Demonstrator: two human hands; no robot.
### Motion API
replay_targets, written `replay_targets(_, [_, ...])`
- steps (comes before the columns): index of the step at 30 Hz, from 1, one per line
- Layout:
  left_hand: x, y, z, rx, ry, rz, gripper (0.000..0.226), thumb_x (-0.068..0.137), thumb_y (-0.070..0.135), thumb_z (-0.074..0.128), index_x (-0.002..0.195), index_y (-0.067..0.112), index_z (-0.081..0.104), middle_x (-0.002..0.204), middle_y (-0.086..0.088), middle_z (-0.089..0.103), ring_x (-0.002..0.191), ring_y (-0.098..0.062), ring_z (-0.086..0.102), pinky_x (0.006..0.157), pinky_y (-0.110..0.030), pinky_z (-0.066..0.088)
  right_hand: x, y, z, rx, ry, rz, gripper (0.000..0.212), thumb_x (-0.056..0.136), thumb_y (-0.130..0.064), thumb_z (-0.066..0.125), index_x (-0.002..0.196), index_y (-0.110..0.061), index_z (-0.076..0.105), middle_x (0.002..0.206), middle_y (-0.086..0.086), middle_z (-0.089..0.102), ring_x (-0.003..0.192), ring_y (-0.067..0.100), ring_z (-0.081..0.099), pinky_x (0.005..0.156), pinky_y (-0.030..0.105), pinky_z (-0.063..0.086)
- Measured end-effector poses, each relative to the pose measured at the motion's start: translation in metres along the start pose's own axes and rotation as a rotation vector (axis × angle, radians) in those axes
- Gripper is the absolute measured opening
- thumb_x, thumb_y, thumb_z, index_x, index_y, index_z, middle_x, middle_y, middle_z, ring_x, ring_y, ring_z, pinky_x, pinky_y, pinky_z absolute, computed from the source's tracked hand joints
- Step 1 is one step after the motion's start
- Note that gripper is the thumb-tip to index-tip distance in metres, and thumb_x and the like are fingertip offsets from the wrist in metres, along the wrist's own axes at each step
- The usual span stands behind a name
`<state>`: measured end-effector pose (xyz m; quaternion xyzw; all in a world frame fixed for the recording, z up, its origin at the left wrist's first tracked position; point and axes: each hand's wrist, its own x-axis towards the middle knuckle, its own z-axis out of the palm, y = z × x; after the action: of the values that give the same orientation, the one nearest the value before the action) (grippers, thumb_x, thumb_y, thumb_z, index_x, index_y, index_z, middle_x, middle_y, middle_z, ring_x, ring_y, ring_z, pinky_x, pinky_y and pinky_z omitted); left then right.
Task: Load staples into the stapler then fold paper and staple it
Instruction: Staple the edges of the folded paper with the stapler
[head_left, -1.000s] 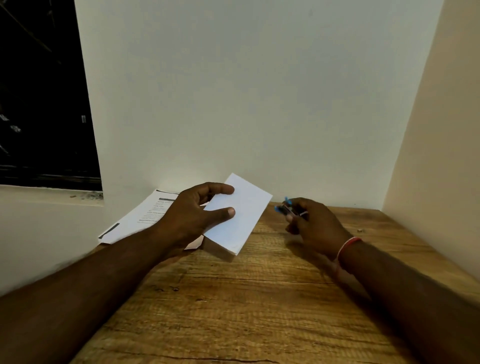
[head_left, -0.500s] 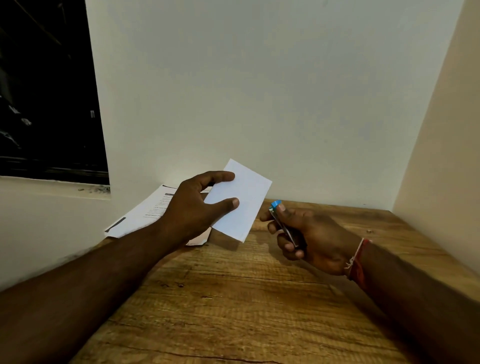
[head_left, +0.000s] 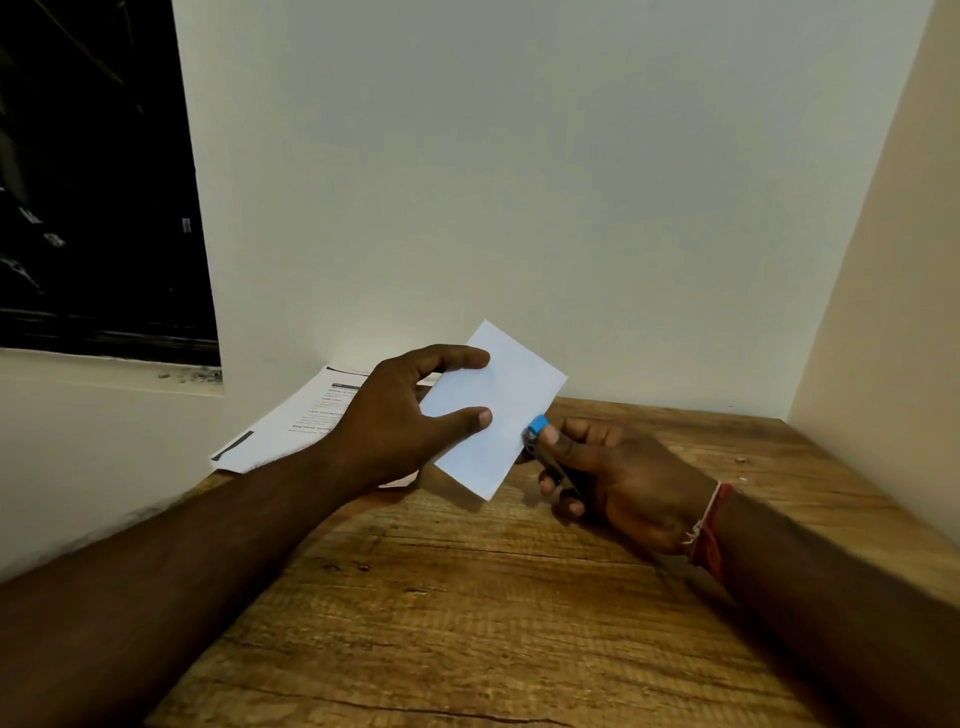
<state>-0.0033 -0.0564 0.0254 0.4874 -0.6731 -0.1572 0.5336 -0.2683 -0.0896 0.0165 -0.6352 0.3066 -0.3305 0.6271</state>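
- Folded paper (head_left: 501, 410): plain white and blank on the visible face, folded into a narrow rectangle. It is held clear of the wooden table (head_left: 467, 623) and tilted, with one corner up toward the wall and the opposite corner down near the tabletop. The left hand (head_left: 400, 421) grips its left edge, thumb on the facing side and index finger along the upper edge.
- Stapler (head_left: 535, 439): small, with a dark metal body and a bright blue front end. The right hand (head_left: 623, 478) grips it, thumb on top. The blue end points up and left and meets the paper's right long edge. Whether the edge sits inside the mouth cannot be told.
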Motion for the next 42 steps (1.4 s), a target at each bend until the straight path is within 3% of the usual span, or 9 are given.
replay_targets(5, [-0.001, 0.003, -0.002, 0.035, -0.041, 0.046, 0.056, 0.086, 0.03, 0.098, 0.131, 0.051, 0.074, 0.137, 0.015, 0.073, 0.101, -0.016, 0.083, 0.08, -0.043, 0.072, 0.003, -0.001, -0.008, 0.073, 0.012, -0.051, 0.043, 0.097, -0.027, 0.073, 0.125, 0.006, 0.071, 0.114, 0.017, 0.073, 0.072, 0.016, 0.064, 0.062, 0.034, 0.04])
replay_targets(8, [0.0, 0.003, -0.002, 0.02, -0.012, 0.043, 0.054, 0.085, 0.028, 0.099, 0.129, 0.05, 0.075, 0.136, 0.017, 0.073, 0.102, -0.015, 0.082, 0.08, -0.042, 0.071, 0.003, -0.004, -0.015, 0.096, 0.014, -0.083, 0.036, 0.099, -0.028, 0.069, 0.124, -0.003, 0.074, 0.12, 0.013, 0.078, 0.077, 0.019, 0.063, 0.059, 0.029, 0.04])
replay_targets(16, [-0.004, 0.006, 0.002, 0.109, 0.003, 0.044, 0.062, 0.079, 0.04, 0.102, 0.132, 0.049, 0.071, 0.136, 0.029, 0.065, 0.109, -0.007, 0.073, 0.072, -0.016, 0.06, 0.001, 0.005, -0.005, 0.018, -0.047, -0.04, 0.042, 0.095, -0.024, 0.078, 0.126, 0.004, 0.07, 0.111, 0.014, 0.081, 0.072, 0.016, 0.07, 0.06, 0.03, 0.044])
replay_targets(19, [-0.007, 0.01, 0.005, 0.179, -0.012, 0.057, 0.065, 0.078, 0.047, 0.101, 0.134, 0.05, 0.068, 0.133, 0.037, 0.061, 0.115, -0.003, 0.067, 0.075, -0.009, 0.053, 0.0, 0.005, 0.001, -0.016, -0.058, -0.007, 0.048, 0.094, -0.019, 0.073, 0.132, 0.008, 0.067, 0.092, 0.01, 0.08, 0.071, 0.016, 0.071, 0.057, 0.028, 0.045])
replay_targets(25, [-0.009, 0.013, 0.006, 0.209, -0.034, 0.093, 0.07, 0.076, 0.05, 0.101, 0.136, 0.052, 0.065, 0.14, 0.033, 0.062, 0.121, -0.004, 0.065, 0.085, -0.019, 0.053, 0.003, 0.001, -0.002, 0.024, 0.034, -0.082, 0.029, 0.092, -0.027, 0.074, 0.109, -0.003, 0.076, 0.089, 0.01, 0.074, 0.067, 0.017, 0.064, 0.059, 0.03, 0.041])
replay_targets(29, [-0.01, 0.015, 0.005, 0.216, -0.052, 0.095, 0.07, 0.077, 0.049, 0.101, 0.136, 0.054, 0.064, 0.137, 0.038, 0.057, 0.12, -0.004, 0.064, 0.083, -0.017, 0.05, 0.004, -0.005, -0.016, 0.072, 0.086, -0.129, 0.028, 0.094, -0.025, 0.074, 0.11, -0.002, 0.073, 0.094, 0.003, 0.075, 0.076, 0.018, 0.066, 0.06, 0.029, 0.038])
replay_targets(34, [-0.008, 0.013, 0.004, 0.21, -0.052, 0.124, 0.07, 0.077, 0.048, 0.101, 0.135, 0.058, 0.064, 0.14, 0.034, 0.061, 0.119, -0.004, 0.066, 0.083, -0.017, 0.051, 0.005, -0.006, -0.028, 0.062, 0.097, -0.176, 0.043, 0.093, -0.021, 0.073, 0.126, 0.007, 0.07, 0.102, 0.005, 0.078, 0.078, 0.018, 0.067, 0.059, 0.026, 0.043])
replay_targets(38, [-0.008, 0.013, 0.002, 0.216, -0.055, 0.16, 0.07, 0.078, 0.045, 0.101, 0.134, 0.06, 0.063, 0.141, 0.037, 0.061, 0.119, 0.004, 0.065, 0.086, -0.013, 0.048, 0.005, -0.007, -0.035, 0.033, 0.111, -0.238, 0.044, 0.089, -0.024, 0.078, 0.127, -0.003, 0.074, 0.115, 0.011, 0.078, 0.08, 0.02, 0.067, 0.063, 0.029, 0.045])
replay_targets(42, [-0.008, 0.012, 0.003, 0.249, -0.061, 0.216, 0.068, 0.081, 0.041, 0.1, 0.138, 0.055, 0.065, 0.144, 0.041, 0.058, 0.132, 0.018, 0.053, 0.101, -0.004, 0.04, 0.006, -0.006, -0.037, -0.005, 0.1, -0.283, 0.077, 0.066, -0.043, 0.102, 0.13, -0.008, 0.077, 0.112, 0.014, 0.08, 0.082, 0.02, 0.071, 0.065, 0.03, 0.05])
